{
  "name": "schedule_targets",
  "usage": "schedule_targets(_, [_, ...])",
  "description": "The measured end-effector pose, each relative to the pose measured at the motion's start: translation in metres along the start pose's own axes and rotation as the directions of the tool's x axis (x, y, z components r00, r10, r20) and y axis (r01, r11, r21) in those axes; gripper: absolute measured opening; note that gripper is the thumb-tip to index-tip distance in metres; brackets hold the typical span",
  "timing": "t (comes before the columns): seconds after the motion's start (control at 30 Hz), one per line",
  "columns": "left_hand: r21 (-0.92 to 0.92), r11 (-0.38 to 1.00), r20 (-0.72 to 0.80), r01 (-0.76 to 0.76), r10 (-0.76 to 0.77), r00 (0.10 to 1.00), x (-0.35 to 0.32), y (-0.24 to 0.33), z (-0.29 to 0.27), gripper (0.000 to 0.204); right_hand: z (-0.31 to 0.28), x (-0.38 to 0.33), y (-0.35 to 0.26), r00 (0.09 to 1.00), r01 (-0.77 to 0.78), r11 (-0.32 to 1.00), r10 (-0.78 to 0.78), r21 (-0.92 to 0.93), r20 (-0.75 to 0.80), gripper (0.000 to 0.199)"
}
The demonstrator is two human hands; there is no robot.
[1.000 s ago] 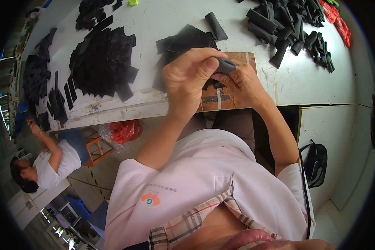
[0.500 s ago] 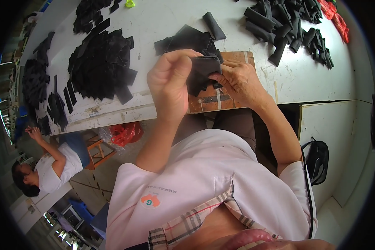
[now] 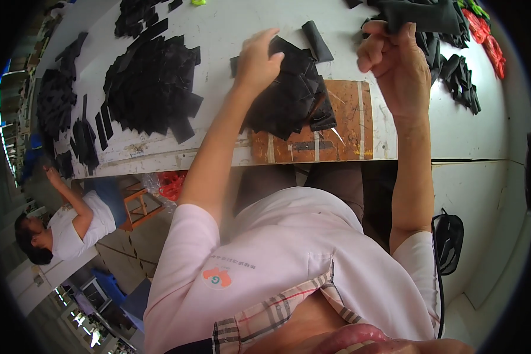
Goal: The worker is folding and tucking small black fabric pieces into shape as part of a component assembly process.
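My left hand (image 3: 258,64) reaches over the left side of a pile of flat black fabric pieces (image 3: 286,94), its fingers apart and nothing seen in them. At the far right, my right hand (image 3: 402,74) is raised, thumb and fingers closed on a folded black fabric piece (image 3: 428,16). Behind and below that piece lies a heap of similar folded black pieces (image 3: 461,88), partly hidden by the hand. One rolled black piece (image 3: 317,41) lies alone between the pile and my right hand.
The pile partly covers a brown board (image 3: 351,112) at the table's front edge, with a thin pale pointed thing (image 3: 338,136) on it. More black pieces (image 3: 150,85) lie left. Red plastic bags (image 3: 491,53) are far right. Another person (image 3: 79,221) sits at the left.
My hands were together over the board, holding a black fabric piece. They have parted: the right carried a piece far and right; the left moved away to the pile and opened.
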State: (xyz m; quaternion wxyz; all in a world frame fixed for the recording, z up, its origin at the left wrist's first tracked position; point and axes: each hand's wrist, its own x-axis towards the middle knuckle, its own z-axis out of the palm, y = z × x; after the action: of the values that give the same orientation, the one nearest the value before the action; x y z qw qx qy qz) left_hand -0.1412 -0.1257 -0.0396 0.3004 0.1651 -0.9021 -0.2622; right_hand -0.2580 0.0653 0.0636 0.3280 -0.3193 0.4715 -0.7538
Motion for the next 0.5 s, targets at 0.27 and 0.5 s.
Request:
schedule_targets(0.27, [0.246, 0.966, 0.269, -0.079, 0.01, 0.963, -0.004, -0.029, 0.033, 0.011, -0.016, -0.072, 0.054, 0.888, -0.43, 0.881, 0.373, -0.196, -0.27, 0.045])
schedule_targets(0.5, [-0.471, 0.82, -0.163, 0.323, -0.441, 0.882, -0.009, 0.011, -0.02, 0.007, 0.028, -0.097, 0.06, 0.913, -0.396, 0.815, 0.397, -0.422, -0.09, 0.036])
